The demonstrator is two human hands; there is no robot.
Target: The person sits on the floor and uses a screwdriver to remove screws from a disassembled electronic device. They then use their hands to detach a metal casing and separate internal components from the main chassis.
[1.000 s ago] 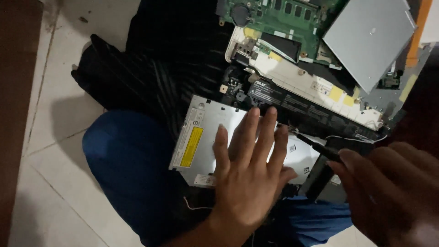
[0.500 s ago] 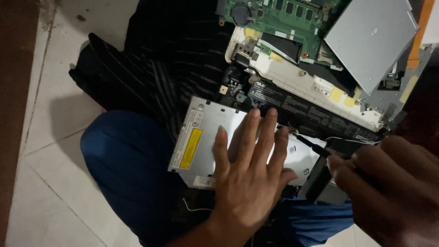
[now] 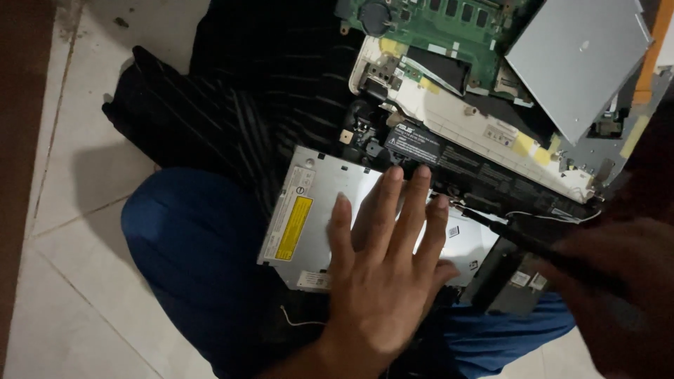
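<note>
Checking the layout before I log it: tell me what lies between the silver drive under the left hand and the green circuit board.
In the head view, a long black battery pack and a white frame strip lie between.

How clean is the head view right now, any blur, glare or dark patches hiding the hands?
Head view: dim overall; the left hand lies sharp on the silver drive; the right hand is dark and motion-blurred at the frame edge, its screwdriver softly smeared; mild sheen on the drive, none blinding.
</note>
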